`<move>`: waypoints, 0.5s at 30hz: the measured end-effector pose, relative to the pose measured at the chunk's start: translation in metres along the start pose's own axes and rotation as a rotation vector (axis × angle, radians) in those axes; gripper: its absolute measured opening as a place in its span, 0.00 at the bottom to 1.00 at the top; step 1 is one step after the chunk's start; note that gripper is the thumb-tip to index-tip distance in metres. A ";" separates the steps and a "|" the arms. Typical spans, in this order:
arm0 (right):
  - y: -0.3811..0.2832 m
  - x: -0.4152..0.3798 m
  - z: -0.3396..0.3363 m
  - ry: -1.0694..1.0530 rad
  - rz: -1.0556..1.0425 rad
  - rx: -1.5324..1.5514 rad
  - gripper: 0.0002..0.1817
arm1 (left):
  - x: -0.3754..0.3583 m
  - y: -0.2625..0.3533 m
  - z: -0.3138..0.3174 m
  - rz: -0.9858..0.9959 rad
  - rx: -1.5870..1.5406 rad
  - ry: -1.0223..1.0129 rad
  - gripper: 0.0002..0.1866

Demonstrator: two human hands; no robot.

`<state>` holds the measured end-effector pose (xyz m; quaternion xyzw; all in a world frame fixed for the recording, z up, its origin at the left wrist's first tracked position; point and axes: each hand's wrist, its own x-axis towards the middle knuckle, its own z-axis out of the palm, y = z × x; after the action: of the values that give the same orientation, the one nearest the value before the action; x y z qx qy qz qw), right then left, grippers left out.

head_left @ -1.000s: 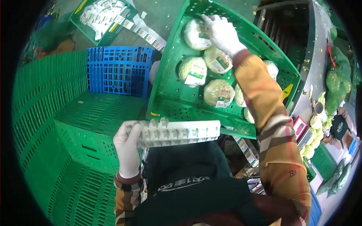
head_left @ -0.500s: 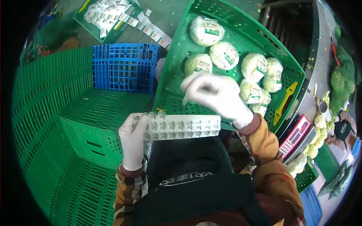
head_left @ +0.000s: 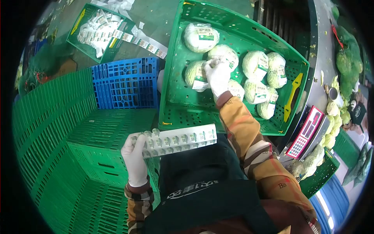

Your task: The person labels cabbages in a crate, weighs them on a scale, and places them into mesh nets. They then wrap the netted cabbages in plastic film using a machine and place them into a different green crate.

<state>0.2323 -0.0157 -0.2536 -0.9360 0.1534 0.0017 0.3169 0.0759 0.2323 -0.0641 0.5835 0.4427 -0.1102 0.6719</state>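
Observation:
My left hand (head_left: 134, 160), in a white glove, pinches the left end of a white sheet of stickers (head_left: 183, 139), which carries rows of small green-and-white labels. My right hand (head_left: 218, 75), also gloved, reaches over the large green crate (head_left: 187, 113) with its fingers bent together at a wrapped cabbage (head_left: 196, 74); whatever lies between the fingertips is too small to make out. Around it in the crate are several other wrapped, labelled cabbages, such as one at the top left (head_left: 199, 38) and one on the right (head_left: 255, 64).
Empty-looking green crates (head_left: 113, 128) and a blue crate (head_left: 124, 84) stand on the left. A small green crate (head_left: 74, 41) holds label strips (head_left: 150, 47). On the right are a red-and-white scale (head_left: 306, 132), unwrapped cabbages (head_left: 331, 124) and net bags (head_left: 346, 62).
My right hand has moved forward from above the sheet to a cabbage in the crate. My left hand still holds the sheet, now tilted slightly. The view has shifted a little.

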 end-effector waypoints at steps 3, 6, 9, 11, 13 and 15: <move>0.001 -0.002 -0.005 -0.054 -0.060 -0.137 0.13 | 0.003 0.003 -0.006 0.037 0.006 0.000 0.05; 0.027 0.006 0.001 0.048 -0.294 -0.371 0.26 | -0.005 0.018 0.005 -0.003 0.097 0.019 0.06; 0.021 0.015 -0.014 -0.053 -0.182 -0.336 0.39 | -0.007 0.022 -0.006 -0.006 0.080 0.030 0.05; 0.020 0.020 -0.010 -0.091 -0.231 -0.444 0.41 | -0.002 0.024 -0.031 0.008 -0.023 0.064 0.05; 0.005 0.020 -0.014 -0.096 -0.227 -0.491 0.33 | 0.003 0.021 -0.059 0.069 -0.339 0.096 0.05; 0.005 0.019 -0.009 -0.089 -0.273 -0.458 0.26 | 0.003 0.015 -0.103 0.183 -0.363 0.108 0.12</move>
<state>0.2483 -0.0305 -0.2513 -0.9943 0.0070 0.0349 0.1005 0.0401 0.3289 -0.0485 0.4958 0.4356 0.0641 0.7485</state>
